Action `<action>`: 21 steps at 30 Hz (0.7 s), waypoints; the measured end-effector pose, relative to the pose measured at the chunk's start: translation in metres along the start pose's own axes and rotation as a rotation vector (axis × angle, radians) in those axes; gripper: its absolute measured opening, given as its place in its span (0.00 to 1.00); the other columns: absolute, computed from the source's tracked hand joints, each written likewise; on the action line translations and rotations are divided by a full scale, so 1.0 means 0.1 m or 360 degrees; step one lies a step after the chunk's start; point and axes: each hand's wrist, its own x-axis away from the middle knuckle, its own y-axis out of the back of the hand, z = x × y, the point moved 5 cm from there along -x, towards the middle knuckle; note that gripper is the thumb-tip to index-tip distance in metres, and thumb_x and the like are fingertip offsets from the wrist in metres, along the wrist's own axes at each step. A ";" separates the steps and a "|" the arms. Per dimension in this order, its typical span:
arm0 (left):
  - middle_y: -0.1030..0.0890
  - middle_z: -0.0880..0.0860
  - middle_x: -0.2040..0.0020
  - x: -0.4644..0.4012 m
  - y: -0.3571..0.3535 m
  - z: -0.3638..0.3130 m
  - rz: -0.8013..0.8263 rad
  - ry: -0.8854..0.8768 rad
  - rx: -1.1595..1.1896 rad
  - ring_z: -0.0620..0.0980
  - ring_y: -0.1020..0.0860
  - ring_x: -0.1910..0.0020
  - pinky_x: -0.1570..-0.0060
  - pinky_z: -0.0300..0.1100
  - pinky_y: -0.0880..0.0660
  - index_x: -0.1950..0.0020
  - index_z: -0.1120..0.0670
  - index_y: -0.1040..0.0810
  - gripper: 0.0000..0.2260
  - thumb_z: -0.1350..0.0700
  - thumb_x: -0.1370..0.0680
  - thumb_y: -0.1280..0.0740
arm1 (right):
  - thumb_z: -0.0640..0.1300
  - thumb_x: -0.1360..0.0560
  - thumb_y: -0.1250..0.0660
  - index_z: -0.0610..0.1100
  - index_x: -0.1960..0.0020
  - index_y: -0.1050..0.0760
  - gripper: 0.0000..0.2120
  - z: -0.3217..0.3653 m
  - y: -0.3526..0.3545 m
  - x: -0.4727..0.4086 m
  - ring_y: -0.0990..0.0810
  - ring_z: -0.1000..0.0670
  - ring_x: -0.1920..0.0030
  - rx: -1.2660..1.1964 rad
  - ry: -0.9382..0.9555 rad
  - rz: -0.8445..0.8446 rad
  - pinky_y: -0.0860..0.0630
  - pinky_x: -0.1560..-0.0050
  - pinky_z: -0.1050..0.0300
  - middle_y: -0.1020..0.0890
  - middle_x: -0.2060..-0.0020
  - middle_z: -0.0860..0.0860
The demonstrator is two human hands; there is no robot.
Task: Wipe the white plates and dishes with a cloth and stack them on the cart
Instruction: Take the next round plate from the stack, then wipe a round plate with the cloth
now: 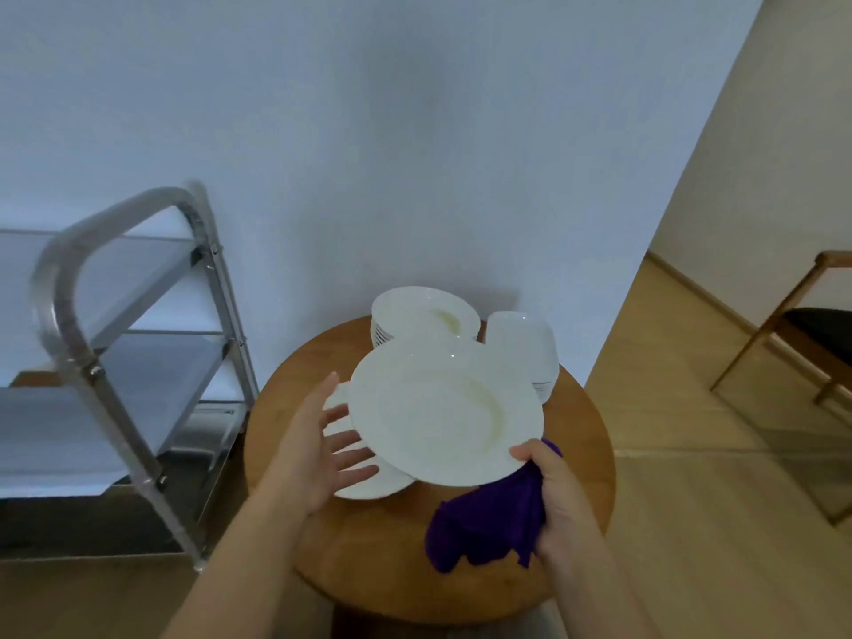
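A large white plate (442, 412) is lifted above the round wooden table (369, 560). My right hand (560, 495) pinches its near rim with the thumb on top, and a purple cloth (488, 523) is bunched in the same hand under the plate. My left hand (318, 449) is spread, its fingers straight at the plate's left edge, above a low stack of white plates (373, 484) on the table. Behind stand a taller stack of plates (422, 315) and a stack of upturned white bowls (523, 352). The metal cart (138, 343) is at the left.
The cart has several shelves covered with white liners. A white wall rises right behind the table. At the right a wooden chair (802, 325) with a dark seat stands on a light wooden floor.
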 end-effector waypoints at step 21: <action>0.16 0.59 0.55 0.38 -0.23 0.27 0.0559 0.0033 0.0474 0.57 0.17 0.58 0.62 0.49 0.20 0.49 0.56 0.16 0.17 0.47 0.22 0.40 | 0.59 0.21 0.46 0.48 0.23 0.51 0.32 -0.19 -1.04 0.66 0.41 0.46 0.27 0.3099 0.1513 0.1072 0.48 0.27 0.51 0.41 0.25 0.47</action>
